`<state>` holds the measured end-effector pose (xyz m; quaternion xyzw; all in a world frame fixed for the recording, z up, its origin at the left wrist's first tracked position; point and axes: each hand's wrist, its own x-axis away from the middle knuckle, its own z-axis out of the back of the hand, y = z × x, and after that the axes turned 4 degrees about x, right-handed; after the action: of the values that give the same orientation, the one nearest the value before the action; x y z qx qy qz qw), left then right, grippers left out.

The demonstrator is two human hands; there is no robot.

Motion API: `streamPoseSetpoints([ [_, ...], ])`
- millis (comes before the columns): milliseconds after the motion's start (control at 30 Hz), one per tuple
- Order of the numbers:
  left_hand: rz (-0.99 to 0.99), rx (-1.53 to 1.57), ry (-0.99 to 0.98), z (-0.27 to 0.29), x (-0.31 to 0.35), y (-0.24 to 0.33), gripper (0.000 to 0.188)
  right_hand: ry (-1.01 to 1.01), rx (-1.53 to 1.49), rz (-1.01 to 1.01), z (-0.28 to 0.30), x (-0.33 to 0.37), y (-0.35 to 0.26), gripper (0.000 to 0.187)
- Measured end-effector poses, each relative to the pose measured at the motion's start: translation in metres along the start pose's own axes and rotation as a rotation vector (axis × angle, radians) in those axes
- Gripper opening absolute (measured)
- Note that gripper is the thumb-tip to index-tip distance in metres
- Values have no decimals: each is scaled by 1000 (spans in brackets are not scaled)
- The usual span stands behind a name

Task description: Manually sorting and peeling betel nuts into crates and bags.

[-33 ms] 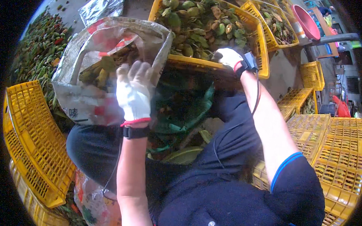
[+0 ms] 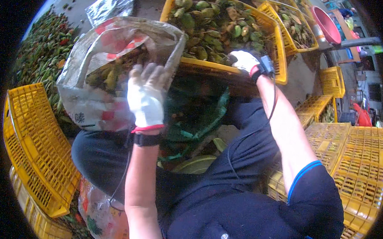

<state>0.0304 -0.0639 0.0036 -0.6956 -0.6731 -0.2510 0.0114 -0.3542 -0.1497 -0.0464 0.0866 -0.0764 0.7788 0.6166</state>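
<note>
My left hand [image 2: 147,94], in a white glove with darker fingertips, is held over the near right side of a white-and-red woven bag [image 2: 95,105]. Its fingers are stretched out and a little apart, with nothing seen in them. Brown and yellow-green produce [image 2: 110,79] lies inside the bag's mouth. At the near rim of a yellow crate [image 2: 218,66] is my gloved right hand [image 2: 245,61], fingers curled; what they grip, if anything, is hidden. Green and brown oval fruit [image 2: 211,29] with stems fills that crate.
A loose heap of green and red produce [image 2: 44,51] covers the floor at left. Beside my left leg, a yellow crate [image 2: 38,143] stands tilted. More yellow crates [image 2: 358,167] line the right side. Dark green material [image 2: 199,132] lies between my legs. A pink basin [image 2: 325,24] is far right.
My left hand is slightly farther right, still with fingers extended. The whole view has shifted a little; my right hand stays at the crate rim.
</note>
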Motion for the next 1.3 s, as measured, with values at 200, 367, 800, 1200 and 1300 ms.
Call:
streamPoseSetpoints([
  [200, 40, -484, -81, 7, 28, -29, 36, -72, 337, 168, 12, -17, -57, 35],
  [367, 105, -782, -251, 20, 39, -46, 55, 125, -17, -19, 30, -7, -57, 31],
  [800, -241, -1668, -296, 14, 53, -47, 52, -8, -961, 165, 59, 63, -185, 47],
  [1200, -233, -1621, -338, 20, 50, -49, 44, 77, -900, 151, 59, 75, -193, 40],
  [1300, -103, -1494, -335, 11, 49, -43, 38, -17, -1122, 151, 48, 72, -186, 41],
])
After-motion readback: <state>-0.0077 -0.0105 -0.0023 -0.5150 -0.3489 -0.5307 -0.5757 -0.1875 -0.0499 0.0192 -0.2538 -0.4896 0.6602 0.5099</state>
